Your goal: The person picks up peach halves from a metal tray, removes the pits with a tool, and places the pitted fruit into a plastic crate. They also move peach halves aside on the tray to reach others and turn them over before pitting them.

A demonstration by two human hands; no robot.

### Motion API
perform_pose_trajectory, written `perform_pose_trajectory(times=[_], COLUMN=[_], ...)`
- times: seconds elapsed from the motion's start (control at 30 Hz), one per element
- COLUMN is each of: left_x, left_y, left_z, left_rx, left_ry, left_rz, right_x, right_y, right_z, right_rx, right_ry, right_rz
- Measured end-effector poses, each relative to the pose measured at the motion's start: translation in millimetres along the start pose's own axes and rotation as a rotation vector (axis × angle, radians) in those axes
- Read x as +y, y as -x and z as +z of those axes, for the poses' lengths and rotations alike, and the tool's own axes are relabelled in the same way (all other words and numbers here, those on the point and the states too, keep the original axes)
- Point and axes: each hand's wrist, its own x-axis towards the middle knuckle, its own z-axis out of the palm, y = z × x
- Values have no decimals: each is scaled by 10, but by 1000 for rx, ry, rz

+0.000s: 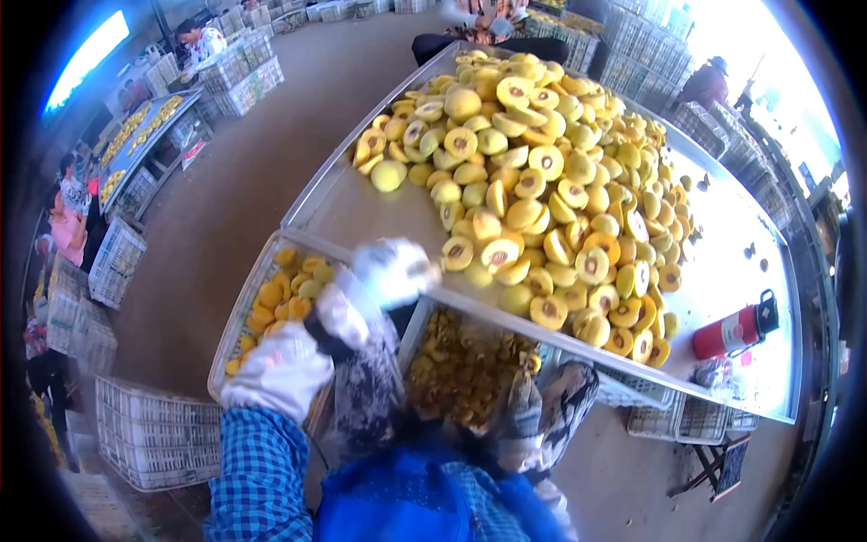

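Note:
My left hand [390,274], in a whitish glove, is over the near left edge of the metal table [330,212]; motion blur hides its fingers. Low in front of me, my right hand [524,402], gloved in grey, has its fingers closed around a small yellowish-brown piece that I cannot make out clearly. It is beside a crate of brown pits and scraps [465,375] between my knees. A large heap of halved yellow peaches [542,199], many with pits showing, covers much of the table. To the left, a pale crate [222,348] contains yellow peach pieces [275,294].
A red bottle [727,332] with a black lid lies on the table's right side. Stacked plastic crates [158,434] stand at lower left, and a folding stool [718,465] at lower right. Other people [200,41] sit farther off, near another fruit-covered table [144,144].

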Motion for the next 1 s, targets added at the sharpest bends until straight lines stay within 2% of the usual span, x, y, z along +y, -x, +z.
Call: perform_pose_trajectory(times=[0.03,0.07,0.1,0.13,0.17,0.2,0.23,0.3,0.33,0.37,0.43,0.47,0.5,0.57,0.6,0.63,0.7,0.77,0.9,0.97,1.0], left_x=[-302,-534,-751,-1048,-1358,-1567,-1604,-1590,-1553,-1540,-1520,-1502,-1660,-1198,-852,-690,-362,6,456,618,677], left_y=[-232,-513,-791,-989,-1158,-1282,-1482,-1642,-1633,-1537,-1355,-1223,-1049,-721,-582,-421,-218,-62,43,59,60], left_z=[-2,-56,-99,3,150,241,255,469,451,443,323,224,404,166,152,194,327,470,819,900,920], left_rx=[203,192,187,171,156,49,-152,-189,-233,-211,-148,-119,55,140,349,381,281,347,440,479,495], left_ry=[-197,-214,-226,-329,-428,-492,-551,-704,-635,-499,-231,71,549,1157,1564,1737,2067,2123,2109,2133,2154], left_rz=[-14,-238,-453,-456,-465,-507,-622,-563,-602,-642,-714,-744,-712,-603,-542,-471,-363,-458,-410,-422,-435], right_x=[109,218,363,503,378,247,227,385,250,103,-69,15,52,-186,-314,-406,-422,-539,-501,-431,-523], right_y=[-22,-48,-119,-191,-232,-270,-311,-397,-369,-346,-380,-435,-426,-454,-468,-473,-523,-489,-392,-362,-312], right_z=[1,4,-17,-35,34,105,170,56,119,197,266,249,233,301,342,393,466,573,669,625,546], right_rx=[-6,-2,-49,-93,-109,-124,-114,-152,-131,-108,-172,-219,-272,-337,-375,-409,-414,-338,-264,-384,-478], right_ry=[-147,-295,-203,-112,-31,49,5,528,410,286,276,322,367,293,291,283,430,539,573,277,118], right_rz=[66,132,106,75,54,32,23,-349,-232,-114,-219,-285,-340,-331,-346,-360,-505,-731,-614,-614,-319])
